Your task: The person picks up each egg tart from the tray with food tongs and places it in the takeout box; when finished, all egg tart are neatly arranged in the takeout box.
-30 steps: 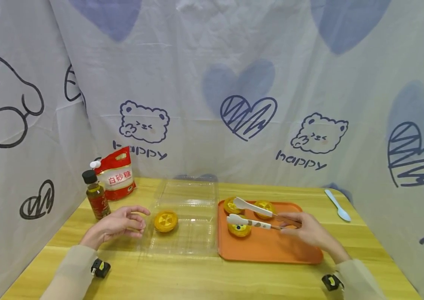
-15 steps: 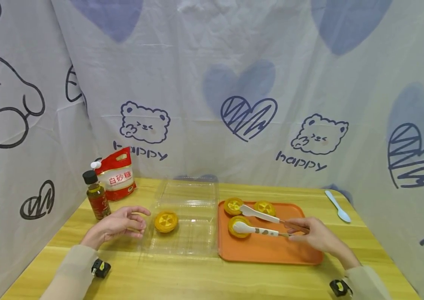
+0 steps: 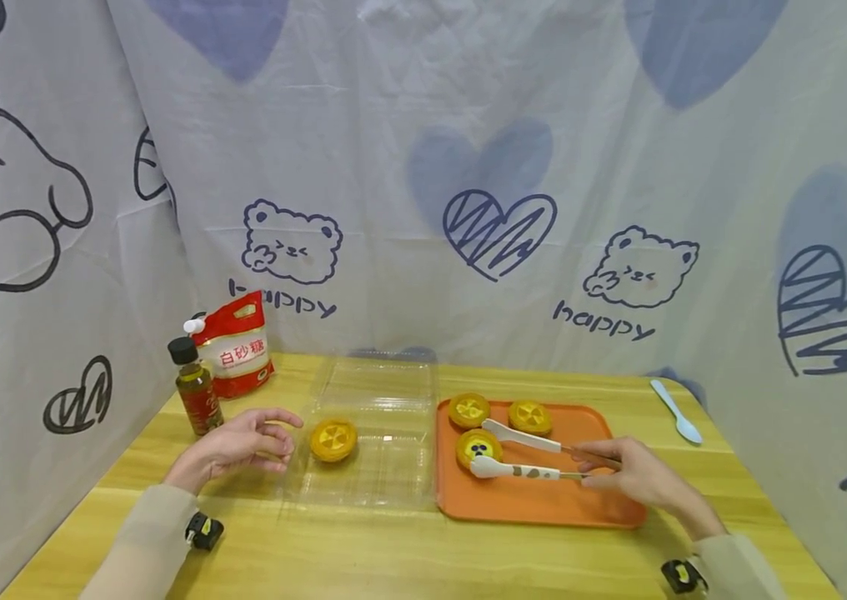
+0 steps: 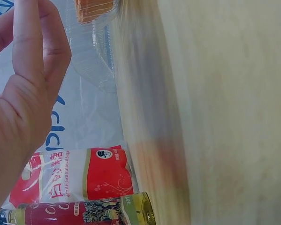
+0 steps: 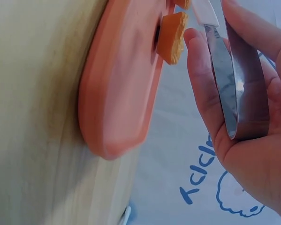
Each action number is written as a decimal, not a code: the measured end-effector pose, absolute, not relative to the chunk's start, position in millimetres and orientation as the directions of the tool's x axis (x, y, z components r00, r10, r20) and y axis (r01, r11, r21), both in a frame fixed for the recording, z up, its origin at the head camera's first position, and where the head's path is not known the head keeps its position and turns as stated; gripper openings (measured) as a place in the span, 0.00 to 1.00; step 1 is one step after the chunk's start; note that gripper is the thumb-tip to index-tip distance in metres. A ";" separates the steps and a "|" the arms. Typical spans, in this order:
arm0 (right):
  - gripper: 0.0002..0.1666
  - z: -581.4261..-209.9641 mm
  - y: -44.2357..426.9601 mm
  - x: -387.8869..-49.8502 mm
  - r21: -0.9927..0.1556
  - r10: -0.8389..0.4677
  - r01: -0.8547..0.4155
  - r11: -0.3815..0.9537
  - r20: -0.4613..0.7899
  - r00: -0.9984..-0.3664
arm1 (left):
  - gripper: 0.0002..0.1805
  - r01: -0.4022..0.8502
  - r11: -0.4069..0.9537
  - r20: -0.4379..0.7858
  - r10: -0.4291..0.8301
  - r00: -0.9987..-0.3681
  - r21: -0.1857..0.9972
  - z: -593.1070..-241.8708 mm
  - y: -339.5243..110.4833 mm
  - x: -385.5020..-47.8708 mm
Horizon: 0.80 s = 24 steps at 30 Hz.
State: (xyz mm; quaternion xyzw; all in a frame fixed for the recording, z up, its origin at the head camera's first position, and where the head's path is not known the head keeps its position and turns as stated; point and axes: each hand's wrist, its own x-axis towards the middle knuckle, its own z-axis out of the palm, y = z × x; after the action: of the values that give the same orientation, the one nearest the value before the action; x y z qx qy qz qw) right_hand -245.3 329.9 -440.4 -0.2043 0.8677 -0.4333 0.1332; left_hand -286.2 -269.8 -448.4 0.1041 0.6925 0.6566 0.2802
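My right hand (image 3: pixel 637 479) holds metal tongs (image 3: pixel 536 473) with white tips, their arms spread apart. The tips hover at the near tart with dark berries (image 3: pixel 474 443) on the orange tray (image 3: pixel 543 508); contact cannot be told. Two more tarts sit behind it: a left one (image 3: pixel 470 408) and a right one (image 3: pixel 530 417). In the right wrist view the metal tongs (image 5: pixel 248 93) lie between thumb and fingers. My left hand (image 3: pixel 247 446) holds nothing, its fingers loosely bent beside the clear plastic box (image 3: pixel 393 483). One tart (image 3: pixel 333 440) lies in that box's left part.
A dark-capped oil bottle (image 3: pixel 198 400) and a red and white sugar bag (image 3: pixel 243 358) stand at the back left. Far right lies a light blue spoon (image 3: pixel 677 412). A printed cloth (image 3: pixel 393 300) hangs behind the table.
My right hand has moved right and slightly nearer with the tongs, drawing the tips off the back left tart. The left hand and all tarts stay in place.
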 end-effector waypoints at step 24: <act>0.27 -448.1 322.4 -247.3 -0.754 -0.448 -0.292 0.589 -0.004 -0.894 | 0.29 -0.208 0.106 -0.233 0.521 -0.821 0.972 -449.4 -270.1 -285.5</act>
State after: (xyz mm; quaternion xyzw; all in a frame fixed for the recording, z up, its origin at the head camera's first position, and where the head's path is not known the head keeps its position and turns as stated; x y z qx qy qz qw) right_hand -247.3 322.4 -448.1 -0.2087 0.8860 -0.4025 0.0971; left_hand -285.5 -270.1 -449.4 0.1132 0.6901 0.6591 0.2766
